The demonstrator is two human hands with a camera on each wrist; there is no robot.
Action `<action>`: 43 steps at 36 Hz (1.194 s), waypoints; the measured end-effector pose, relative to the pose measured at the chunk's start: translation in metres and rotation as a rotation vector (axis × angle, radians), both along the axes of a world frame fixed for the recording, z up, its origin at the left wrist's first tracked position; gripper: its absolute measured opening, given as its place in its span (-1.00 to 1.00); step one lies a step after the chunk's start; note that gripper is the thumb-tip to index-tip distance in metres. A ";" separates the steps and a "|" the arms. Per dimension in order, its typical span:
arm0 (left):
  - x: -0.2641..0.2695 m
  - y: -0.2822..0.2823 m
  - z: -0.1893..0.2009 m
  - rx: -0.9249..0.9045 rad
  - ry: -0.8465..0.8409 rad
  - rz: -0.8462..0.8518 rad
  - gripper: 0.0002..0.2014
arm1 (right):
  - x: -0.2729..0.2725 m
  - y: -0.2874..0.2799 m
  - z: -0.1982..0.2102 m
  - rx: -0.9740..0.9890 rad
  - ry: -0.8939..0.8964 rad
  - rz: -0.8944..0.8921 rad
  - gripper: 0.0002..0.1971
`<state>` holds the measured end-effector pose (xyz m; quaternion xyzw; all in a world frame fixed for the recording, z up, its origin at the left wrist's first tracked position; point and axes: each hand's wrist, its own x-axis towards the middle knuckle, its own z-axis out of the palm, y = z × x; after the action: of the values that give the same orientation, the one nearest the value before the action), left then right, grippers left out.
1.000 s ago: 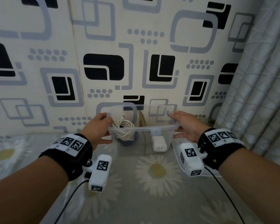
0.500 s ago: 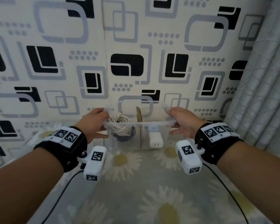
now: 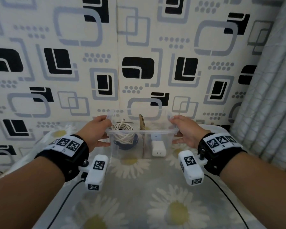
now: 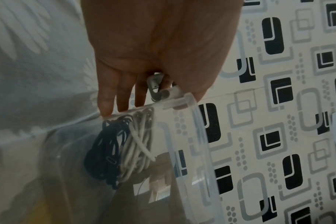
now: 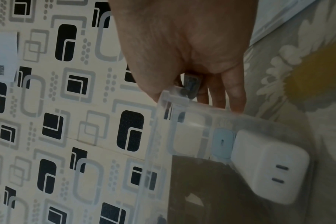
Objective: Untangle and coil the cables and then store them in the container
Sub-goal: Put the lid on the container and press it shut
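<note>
A clear plastic container (image 3: 139,131) sits between both hands near the patterned wall. My left hand (image 3: 102,131) grips its left end, thumb over the rim and fingers on the outside wall. My right hand (image 3: 180,131) grips the right end the same way. A coiled white cable (image 3: 123,133) lies over a dark cable (image 3: 131,145) in the left half. A cardboard divider (image 3: 142,123) stands in the middle. A white charger (image 3: 158,148) lies in the right half. The left wrist view shows the white cable (image 4: 136,151) and dark cable (image 4: 104,151) through the wall. The charger (image 5: 269,166) fills the right wrist view.
A daisy-print cloth (image 3: 155,187) covers the surface in front of the container. A white flat lid or tray (image 3: 220,128) lies just right of my right hand. A grey curtain (image 3: 262,96) hangs at the right, and the wall (image 3: 139,71) stands close behind.
Both hands keep their grip on the container's ends. The container has moved a little away from me toward the wall, and my view has risen to take in more of the wall.
</note>
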<state>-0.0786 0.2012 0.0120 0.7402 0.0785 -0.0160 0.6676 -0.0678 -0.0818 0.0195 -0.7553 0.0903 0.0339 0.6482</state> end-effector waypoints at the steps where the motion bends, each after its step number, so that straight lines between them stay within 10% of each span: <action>1: 0.000 0.000 -0.001 0.004 0.002 0.001 -0.77 | 0.000 -0.001 0.000 -0.001 0.004 0.002 -0.69; 10: 0.001 0.000 -0.002 0.014 0.010 0.010 -0.77 | 0.000 -0.001 -0.002 -0.017 0.006 0.004 -0.64; 17: 0.007 0.002 0.003 0.168 -0.130 0.118 -0.35 | -0.004 -0.001 0.002 -0.081 -0.044 0.000 -0.43; 24: -0.005 -0.026 0.037 0.275 -0.346 0.147 -0.58 | -0.007 -0.018 0.009 -0.226 -0.070 -0.057 -0.51; 43: -0.061 -0.213 0.070 0.150 -0.431 -0.481 -0.69 | -0.036 -0.147 -0.009 -0.302 0.009 -0.348 -0.50</action>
<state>-0.1394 -0.0117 0.0824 0.7711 -0.2404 -0.0104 0.5895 -0.1043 -0.2289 0.0100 -0.8167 0.2262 -0.0889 0.5235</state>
